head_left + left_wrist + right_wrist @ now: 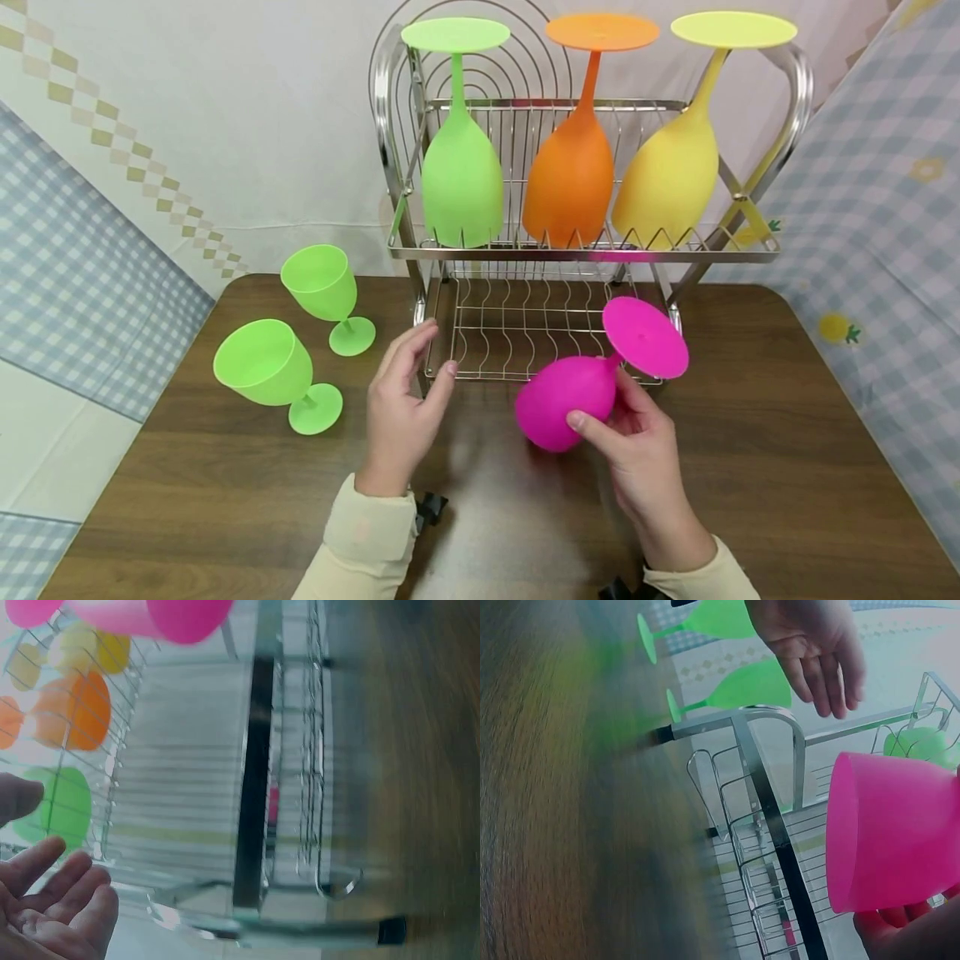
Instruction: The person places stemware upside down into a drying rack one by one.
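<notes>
The right hand (645,475) grips a tilted pink cup (562,400); to its left, the left hand (405,417) holds nothing, thumb apart.

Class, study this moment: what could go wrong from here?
1. The pink goblet is tilted, and only the right hand grips its bowl, so it might slip.
2. If lifted towards the upper tier, it could knock the upside-down orange goblet there.
3. The left hand is close to the standing green goblets; a careless sideways sweep might topple one.
</notes>
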A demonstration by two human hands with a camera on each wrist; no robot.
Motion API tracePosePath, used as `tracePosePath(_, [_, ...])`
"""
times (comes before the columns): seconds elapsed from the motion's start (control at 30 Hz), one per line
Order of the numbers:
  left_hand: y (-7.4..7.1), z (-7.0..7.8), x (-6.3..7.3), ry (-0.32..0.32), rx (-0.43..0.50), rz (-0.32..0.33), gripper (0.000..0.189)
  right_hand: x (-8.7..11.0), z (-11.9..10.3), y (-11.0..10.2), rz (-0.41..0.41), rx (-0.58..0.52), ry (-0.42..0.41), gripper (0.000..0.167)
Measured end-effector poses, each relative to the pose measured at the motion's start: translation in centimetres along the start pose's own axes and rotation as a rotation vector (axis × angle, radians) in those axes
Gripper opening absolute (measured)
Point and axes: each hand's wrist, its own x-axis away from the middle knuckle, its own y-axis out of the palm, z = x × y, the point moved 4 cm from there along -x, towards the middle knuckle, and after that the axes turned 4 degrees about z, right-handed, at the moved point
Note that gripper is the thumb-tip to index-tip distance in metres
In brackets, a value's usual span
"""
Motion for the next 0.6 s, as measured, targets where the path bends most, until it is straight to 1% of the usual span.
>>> tracePosePath(0.07, [-0.3, -0.4, -0.2, 0.012, -0.036, 0.036, 0.045, 0.0, -0.1, 0.0, 0.01, 0.047, -0.004, 0.074])
tracePosePath(0.17, [-0.7, -1.0, -0.4, -0.002, -0.051, 0.089, 0.045, 0.0, -0.3, 0.1, 0.011, 0.084, -0.014, 0.073])
tracePosePath(0.3, [-1.2, -2.1, -0.5, -0.073, -0.083, 0.13, 0.042, -0.1, -0.3, 0.2, -0.002, 0.12, -0.04, 0.07])
tracePosePath(0.4, [-1.3, -2.9, -0.5, -0.13, -0.136, 0.127, 0.041, 0.0, -0.2, 0.1, -0.011, 0.141, -0.06, 0.07])
tracePosePath(0.5, [-1.2, -3.8, -0.4, -0.17, -0.18, 0.115, 0.04, 0.0, -0.1, 0.1, -0.021, 0.153, -0.067, 0.07])
tracePosePath(0.6, [-0.9, -4.7, -0.4, -0.215, -0.19, 0.091, 0.036, 0.0, 0.0, 0.1, -0.035, 0.16, -0.07, 0.07])
